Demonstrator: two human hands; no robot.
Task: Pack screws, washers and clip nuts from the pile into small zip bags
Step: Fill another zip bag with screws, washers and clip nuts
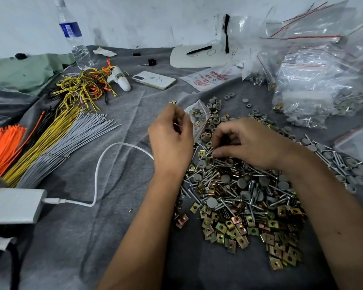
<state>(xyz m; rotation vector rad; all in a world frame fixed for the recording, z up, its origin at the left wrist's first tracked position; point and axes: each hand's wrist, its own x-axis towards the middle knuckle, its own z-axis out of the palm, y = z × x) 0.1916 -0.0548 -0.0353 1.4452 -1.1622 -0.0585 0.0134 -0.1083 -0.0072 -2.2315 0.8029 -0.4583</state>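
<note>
Centrally, glinting pile (239, 197), left hand (171, 141) pinching clear zip bag (198, 120), right hand (247, 143) fingers curled, grasp unclear

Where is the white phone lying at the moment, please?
In the head view, the white phone lies face down on the grey cloth, far centre, between the wire loops and printed bag pack.

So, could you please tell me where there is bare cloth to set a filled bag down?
Bare cloth lies between the white cable and the left forearm. Crowded: the hardware pile under the right hand, and the stacked bags far right.
</note>
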